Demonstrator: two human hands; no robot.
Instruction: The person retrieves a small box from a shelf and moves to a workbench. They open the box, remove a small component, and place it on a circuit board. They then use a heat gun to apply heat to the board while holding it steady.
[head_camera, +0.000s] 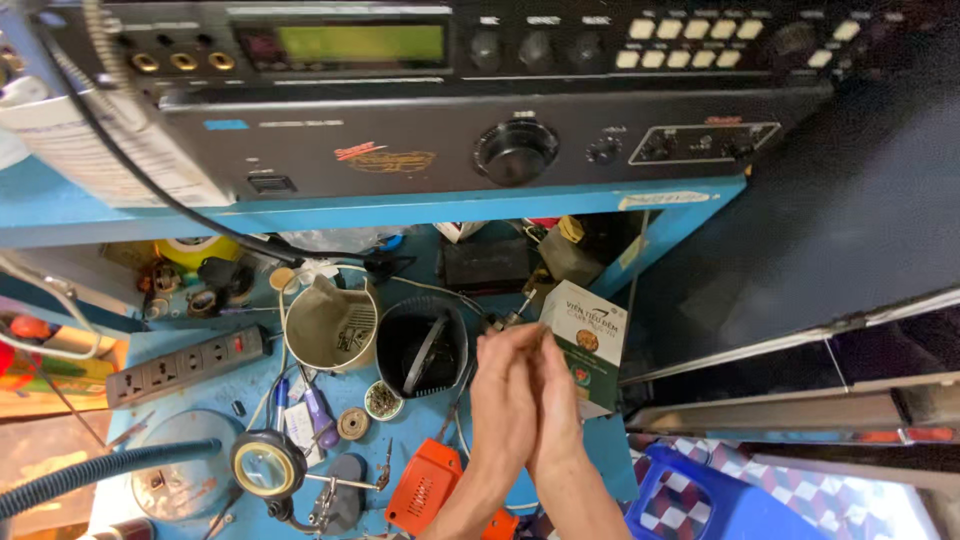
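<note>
Two hands meet over the blue bench, palms nearly together, and between their fingertips sits a small metal part (497, 322) with a thin wire running off it. I read the left hand (503, 395) as pinching that part, fingers curled closed around it, while the right hand (553, 395) presses in from the other side, fingers bent against the left; whether the right one truly grips the part I cannot tell, since the fingers overlap. Holding it up close to the eyes, off the bench, probably keeps so small a piece steady and in view.

At 2 o'clock from the hands, touching the right fingers, stands a white box (585, 343) with green print. At 9 o'clock is a black cup (421, 347), and further the same way a beige cup (331, 326) holding small bits; both stand upright and near, likely so loose hardware stays within reach. At 7 o'clock lies an orange tool (425, 487), and beyond it a magnifier (265, 465) on a clamp stand. A power strip (187, 363) lies at 9 o'clock, well apart. At 12 o'clock, on the shelf above, sits a black amplifier (460, 140) with a large knob.
</note>
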